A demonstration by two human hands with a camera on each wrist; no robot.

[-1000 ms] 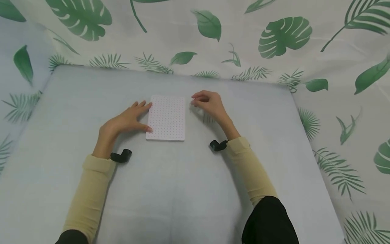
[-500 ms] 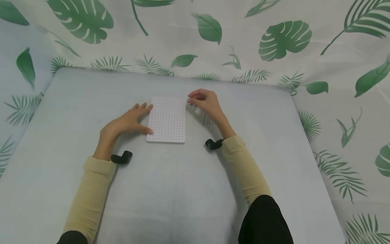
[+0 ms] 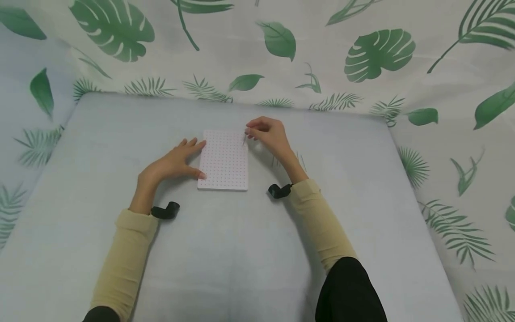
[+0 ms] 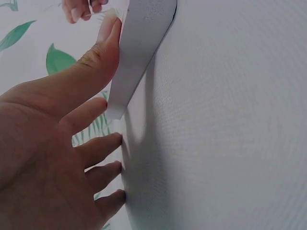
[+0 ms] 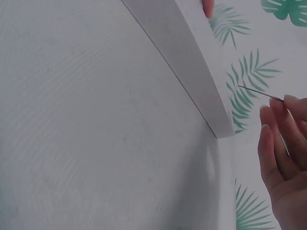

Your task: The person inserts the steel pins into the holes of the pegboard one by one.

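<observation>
A white board [image 3: 224, 161] with a grid of small holes lies on the table. My left hand [image 3: 173, 161] has its fingers spread, its thumb and a fingertip resting on the board's left edge. In the left wrist view the thumb [image 4: 103, 45] presses against the board [image 4: 144, 38]. Over the board's far right corner, my right hand [image 3: 271, 136] pinches a thin metal pin [image 3: 244, 141] between thumb and forefinger. The right wrist view shows the pin [image 5: 259, 92] jutting from the fingertips above the board [image 5: 201, 72], pointing toward it.
Several thin pins [image 3: 301, 162] lie on the white table [image 3: 225, 250] beside and under my right wrist. A leaf-patterned cloth [image 3: 314, 40] hangs behind the table and along its sides. Small black cameras [image 3: 279, 191] sit on both wrists.
My right hand has moved left, bringing the pin from beside the board to over its far right corner. The left hand has stayed at the board's left edge.
</observation>
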